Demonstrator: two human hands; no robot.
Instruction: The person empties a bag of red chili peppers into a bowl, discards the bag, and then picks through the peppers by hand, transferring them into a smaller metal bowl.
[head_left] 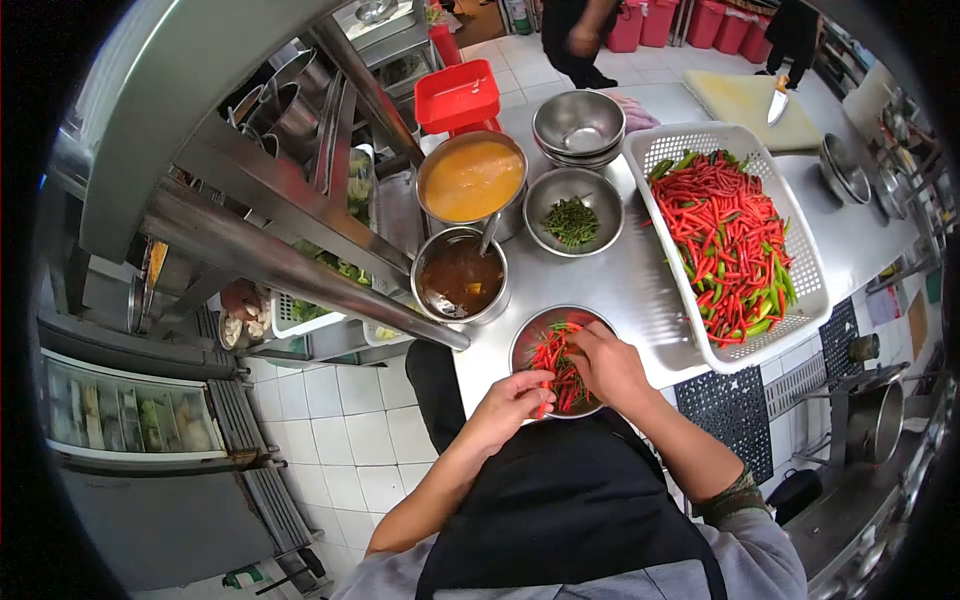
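A metal bowl (521,340) stands at the near edge of the steel table, holding red chili peppers (556,354) with some green stems among them. At its left rim, my left hand (505,408) is closed, with a red chili pepper (544,398) pinched between thumb and fingers. My right hand (608,368) reaches over the right rim, its fingers bent together down at the chilies; what its fingertips grip is hidden. Beyond this bowl sits a second metal bowl (541,236) with green stems (571,221) in it. On the right, a white basket (690,318) is heaped with red and green chilies (722,235).
Pots of orange liquid (472,180) and brown liquid (460,275), the latter with a ladle (489,232), stand at left beside a metal rail (290,265). Stacked bowls (579,122), a red tray (457,95) and a cutting board (745,105) with a knife (778,101) lie farther back. Other people stand beyond.
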